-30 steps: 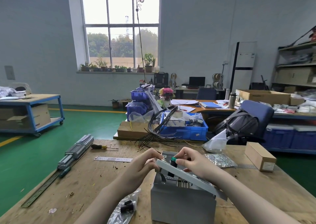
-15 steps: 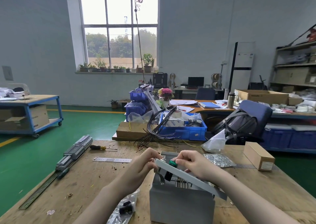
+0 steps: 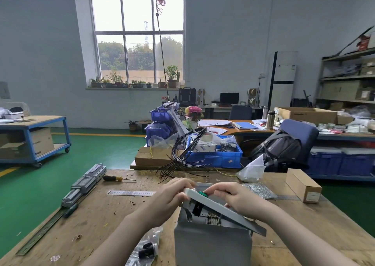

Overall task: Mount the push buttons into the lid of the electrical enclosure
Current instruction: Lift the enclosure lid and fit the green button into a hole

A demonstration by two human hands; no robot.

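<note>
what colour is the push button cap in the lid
Green: the push button cap shows on the grey lid in the head view.

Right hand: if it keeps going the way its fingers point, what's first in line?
The right hand points left across the tilted lid; its fingers already sit at the green push button. Beyond that, likely the left hand.

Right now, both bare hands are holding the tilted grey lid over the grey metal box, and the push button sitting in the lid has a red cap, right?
Not quite: the push button's cap is green, not red, as the head view shows. The rest holds: the left hand and right hand grip the tilted grey lid above the grey metal box.
</note>
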